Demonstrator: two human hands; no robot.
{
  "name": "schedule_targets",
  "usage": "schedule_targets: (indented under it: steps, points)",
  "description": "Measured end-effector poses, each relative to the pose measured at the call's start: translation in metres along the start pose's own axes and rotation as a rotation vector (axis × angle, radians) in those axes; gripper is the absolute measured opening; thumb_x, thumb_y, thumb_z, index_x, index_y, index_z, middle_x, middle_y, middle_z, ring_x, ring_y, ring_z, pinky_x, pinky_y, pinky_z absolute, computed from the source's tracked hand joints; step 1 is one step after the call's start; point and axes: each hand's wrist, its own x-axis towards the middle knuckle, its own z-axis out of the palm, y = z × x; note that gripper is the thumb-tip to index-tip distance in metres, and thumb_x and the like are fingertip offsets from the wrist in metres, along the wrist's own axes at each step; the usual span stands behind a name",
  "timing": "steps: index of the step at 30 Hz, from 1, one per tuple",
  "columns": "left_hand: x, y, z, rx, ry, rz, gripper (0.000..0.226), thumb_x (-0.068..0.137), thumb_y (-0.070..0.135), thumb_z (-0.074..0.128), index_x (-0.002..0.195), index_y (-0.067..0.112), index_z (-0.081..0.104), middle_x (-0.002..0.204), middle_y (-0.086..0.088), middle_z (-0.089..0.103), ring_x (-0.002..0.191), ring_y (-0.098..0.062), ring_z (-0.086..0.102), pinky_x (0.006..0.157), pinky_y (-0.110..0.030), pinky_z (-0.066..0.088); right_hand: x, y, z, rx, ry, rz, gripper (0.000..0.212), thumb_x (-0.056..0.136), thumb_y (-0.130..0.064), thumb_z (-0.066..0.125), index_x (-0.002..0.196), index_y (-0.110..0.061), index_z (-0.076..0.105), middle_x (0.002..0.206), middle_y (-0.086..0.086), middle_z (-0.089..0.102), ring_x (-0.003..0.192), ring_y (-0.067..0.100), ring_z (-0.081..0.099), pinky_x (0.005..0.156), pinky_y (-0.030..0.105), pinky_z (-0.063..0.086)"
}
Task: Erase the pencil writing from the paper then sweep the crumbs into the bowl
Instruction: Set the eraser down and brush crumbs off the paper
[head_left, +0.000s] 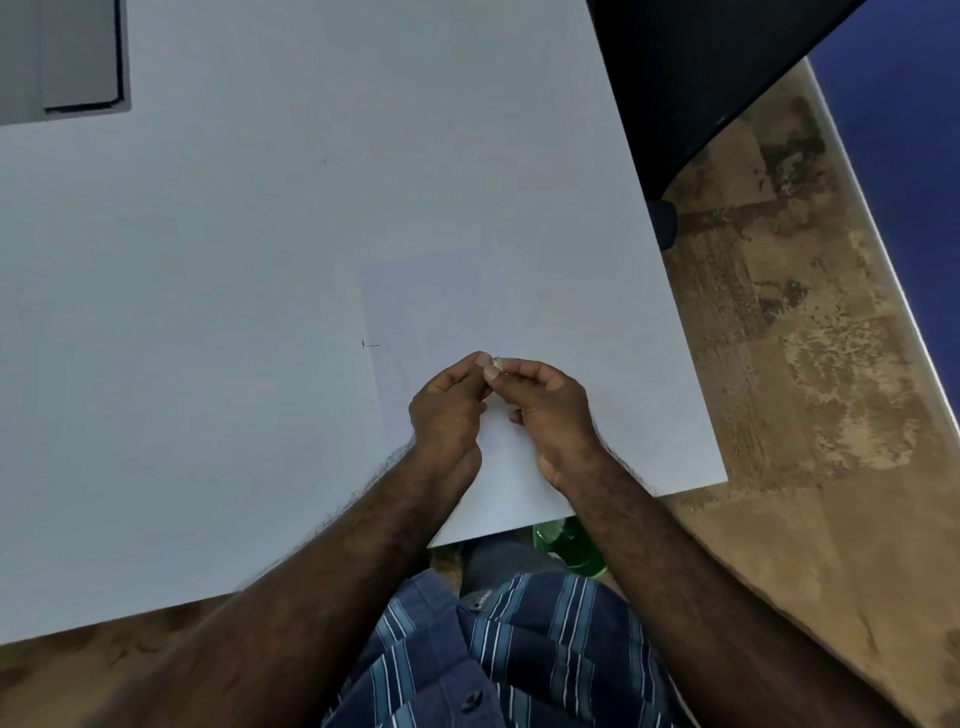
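Head view: my left hand (448, 410) and right hand (550, 410) together pinch small pale eraser (497, 362) above white paper sheet (441, 312) near table edge; green bowl (569, 545) under near edge; rub lightly, pin sheet flat.

A white sheet of paper (447, 306) was laid flat on the table, near its front right corner, its near part covered by two hands. A short pencil mark (370, 344) was seen at its left edge. A small pale eraser (497, 363) was held above the paper, mostly hidden. A green bowl (569, 545) was partly seen below the table's front edge.
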Motion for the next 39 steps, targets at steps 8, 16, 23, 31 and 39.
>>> schedule_targets:
  steps: [8,16,23,31,39]
  points:
    - [0.01,-0.002,-0.013,-0.119,-0.258,-0.196,0.028,0.089,0.034,0.076,0.098,0.008,0.071,0.073,-0.004,0.059,0.066,-0.012,0.056,0.061,-0.022,0.053,-0.007,0.006,0.008,0.3,-0.082,0.119,0.019,0.093,-0.011,0.079,0.111,-0.004,0.078,0.084,0.007,0.07,0.074,0.013,0.062,0.068,0.022,0.054]
    - [0.007,0.001,-0.011,0.064,-0.125,-0.066,0.024,0.088,0.034,0.079,0.092,0.01,0.076,0.074,0.003,0.067,0.07,-0.011,0.058,0.062,-0.024,0.051,-0.012,0.01,0.014,0.382,-0.006,0.106,0.011,0.094,-0.008,0.077,0.105,-0.005,0.077,0.082,0.005,0.069,0.065,0.009,0.059,0.061,0.021,0.052]
    - [0.012,-0.003,-0.011,0.29,-0.077,0.112,0.018,0.09,0.028,0.079,0.096,0.012,0.079,0.091,0.007,0.078,0.085,-0.001,0.071,0.06,-0.008,0.05,-0.014,0.023,0.015,0.126,0.177,-0.103,0.019,0.089,-0.013,0.085,0.105,-0.004,0.08,0.085,0.012,0.074,0.075,0.022,0.062,0.081,0.037,0.06]
    - [0.035,0.01,-0.018,0.775,-0.266,0.511,0.025,0.1,0.036,0.063,0.09,0.017,0.075,0.074,0.008,0.075,0.064,-0.005,0.07,0.07,-0.024,0.056,-0.011,0.02,0.005,-0.441,0.39,-0.448,0.017,0.094,-0.028,0.081,0.106,-0.018,0.077,0.094,-0.007,0.078,0.086,0.011,0.076,0.082,0.032,0.064]
    - [0.055,0.034,-0.027,1.029,-0.458,0.702,0.018,0.091,0.019,0.073,0.109,0.02,0.077,0.093,0.008,0.076,0.084,-0.005,0.071,0.088,-0.028,0.058,-0.009,0.007,0.007,-0.628,0.433,-0.596,0.015,0.096,-0.022,0.079,0.109,-0.015,0.076,0.099,-0.005,0.076,0.088,0.01,0.069,0.079,0.02,0.057]
